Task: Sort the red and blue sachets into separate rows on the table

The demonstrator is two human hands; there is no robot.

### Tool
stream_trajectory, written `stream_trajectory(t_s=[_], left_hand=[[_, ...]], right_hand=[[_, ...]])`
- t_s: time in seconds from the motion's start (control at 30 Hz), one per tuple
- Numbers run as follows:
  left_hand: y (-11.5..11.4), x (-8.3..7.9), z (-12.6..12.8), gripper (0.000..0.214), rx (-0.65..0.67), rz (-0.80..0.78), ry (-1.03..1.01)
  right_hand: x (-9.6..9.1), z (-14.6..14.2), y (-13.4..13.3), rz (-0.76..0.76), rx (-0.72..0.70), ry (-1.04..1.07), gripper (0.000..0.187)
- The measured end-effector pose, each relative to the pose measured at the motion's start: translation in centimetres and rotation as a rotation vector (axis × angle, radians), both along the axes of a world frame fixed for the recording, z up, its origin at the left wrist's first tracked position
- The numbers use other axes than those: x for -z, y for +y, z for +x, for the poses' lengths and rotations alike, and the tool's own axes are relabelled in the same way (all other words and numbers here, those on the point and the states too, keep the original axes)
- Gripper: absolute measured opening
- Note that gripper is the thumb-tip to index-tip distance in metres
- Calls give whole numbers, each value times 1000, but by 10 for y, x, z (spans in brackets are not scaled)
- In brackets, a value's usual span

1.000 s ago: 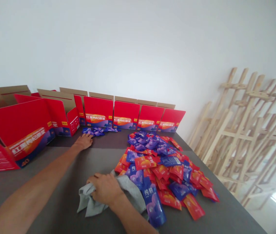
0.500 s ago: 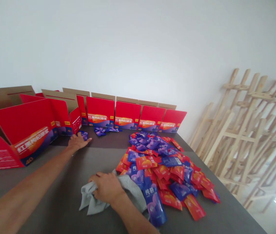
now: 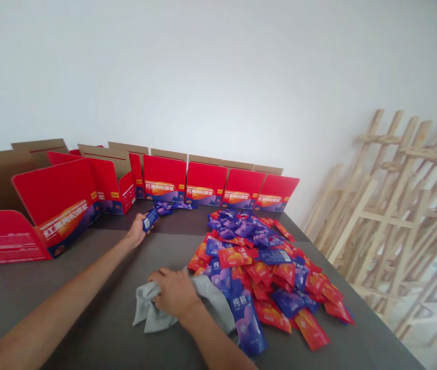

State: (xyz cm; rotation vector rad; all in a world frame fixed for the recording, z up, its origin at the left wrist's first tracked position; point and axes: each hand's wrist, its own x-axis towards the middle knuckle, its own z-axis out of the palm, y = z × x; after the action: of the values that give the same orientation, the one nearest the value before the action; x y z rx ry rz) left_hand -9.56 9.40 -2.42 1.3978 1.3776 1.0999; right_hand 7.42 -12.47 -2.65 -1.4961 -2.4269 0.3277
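My left hand (image 3: pixel 137 231) is closed on a purple pouch (image 3: pixel 150 219), raised a little off the dark table (image 3: pixel 98 303). Just beyond it lie several more purple pouches (image 3: pixel 166 206) at the foot of the red boxes. My right hand (image 3: pixel 176 293) grips a crumpled grey cloth (image 3: pixel 211 298) on the table, with its fingers partly hidden in the folds. Right of the cloth spreads a large heap of red pouches (image 3: pixel 272 313) and purple ones; a long purple pouch (image 3: pixel 247 321) lies nearest to my right wrist.
A row of open red cartons (image 3: pixel 205 185) stands along the back of the table. Larger open red cartons (image 3: pixel 68 205) are at the left, flaps raised. Wooden easel-like frames (image 3: pixel 388 221) lean on the white wall (image 3: pixel 218 77) at the right, beyond the table's edge.
My left hand has picked up a purple pouch from beside the cartons and moved slightly right and nearer. My right hand stays on the cloth. The view has shifted slightly.
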Motion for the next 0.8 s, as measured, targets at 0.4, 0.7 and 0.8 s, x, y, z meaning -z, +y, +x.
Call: stream_trajectory(t_s=[0.4,0.7,0.8], left_hand=[[-130,18,2,44,360,-396,-742],[-150,33,23,68,402,-227,-672],[-151,30,22,73,463,-224,-642]], right_hand=[[-2,4,-2,99,144,161,45],[-6,7,-1,105,108,117,42],[-7,8,-1,92,38,100,42]])
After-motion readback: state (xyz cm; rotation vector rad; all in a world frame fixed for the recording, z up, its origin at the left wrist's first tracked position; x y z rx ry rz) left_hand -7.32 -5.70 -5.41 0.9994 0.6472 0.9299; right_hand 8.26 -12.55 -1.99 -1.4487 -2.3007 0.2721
